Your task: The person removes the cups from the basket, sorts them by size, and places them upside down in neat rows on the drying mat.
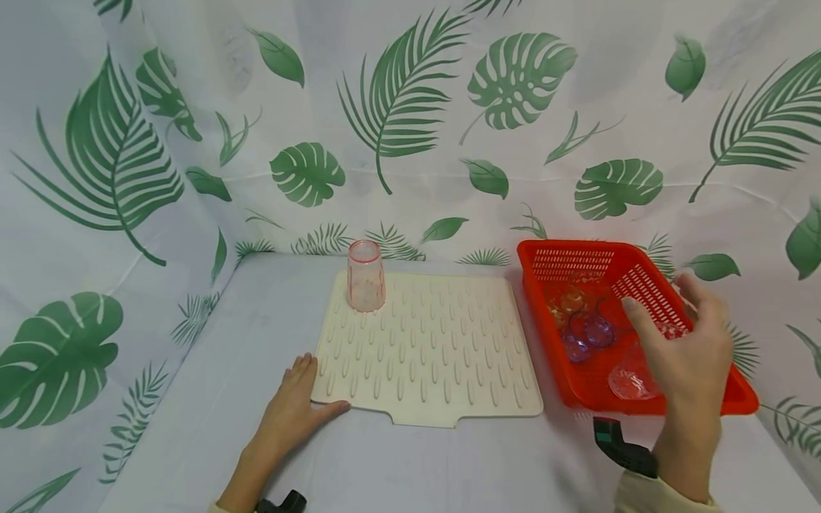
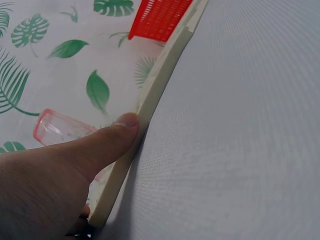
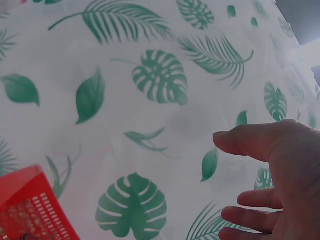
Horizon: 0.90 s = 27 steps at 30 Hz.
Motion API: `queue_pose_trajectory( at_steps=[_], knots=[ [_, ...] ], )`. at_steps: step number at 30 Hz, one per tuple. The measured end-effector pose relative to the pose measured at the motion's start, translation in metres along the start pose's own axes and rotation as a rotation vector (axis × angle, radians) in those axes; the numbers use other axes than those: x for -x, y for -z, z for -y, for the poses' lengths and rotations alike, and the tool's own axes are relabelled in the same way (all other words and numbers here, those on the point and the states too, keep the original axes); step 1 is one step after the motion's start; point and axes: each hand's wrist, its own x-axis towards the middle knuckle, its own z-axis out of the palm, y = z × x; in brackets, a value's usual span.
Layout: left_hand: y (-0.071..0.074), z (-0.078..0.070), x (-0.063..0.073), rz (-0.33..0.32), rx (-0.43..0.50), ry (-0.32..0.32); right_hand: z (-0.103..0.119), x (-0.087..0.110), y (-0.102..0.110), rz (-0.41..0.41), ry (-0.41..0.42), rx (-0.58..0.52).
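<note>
On white cloth [image 1: 500, 467], left hand [image 1: 290, 405] touches cream mat [image 1: 442, 356]; right hand [image 1: 694, 349] hovers, both grips unclenched.

Head: right hand [image 1: 693, 353] at 4 o'clock blocks part of the basket [image 1: 577, 247] wall, plus the right side of the glass [image 1: 628, 376]. Amber pieces [image 1: 571, 301] and purple pieces [image 1: 596, 332] overlap, no reliable count. Both forearms cut by bottom edge, 7 and 5 o'clock.

Left wrist: left hand [image 2: 55, 180] cut at 8 o'clock; its fingers mostly hidden, dark at 7, can't tell how they meet the board [image 2: 155, 90]. Cup at 9 has its lower part behind the thumb. Basket cut at 12, board's far end between 12 and 1.

Right wrist: right hand cut at 4, basket cut at 8, contents unreadable. Dark patch [image 3: 316, 74] on right edge, 2–3 o'clock, too small to ID.
</note>
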Motion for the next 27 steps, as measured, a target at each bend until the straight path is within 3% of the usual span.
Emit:
queue_pose_trajectory(
  at_steps=[13, 20, 27],
  knots=[
    [0.000, 0.000, 0.001, 0.002, 0.003, -0.002, -0.036, -0.026, 0.013, 0.013, -0.193, 0.076],
    [0.001, -0.002, 0.001, 0.003, 0.002, 0.000, -0.056, -0.037, 0.018, 0.048, -0.167, 0.151],
    [0.001, -0.003, 0.001, 0.010, -0.001, 0.009, -0.068, -0.042, 0.018, 0.184, -0.168, 0.202]
  ],
)
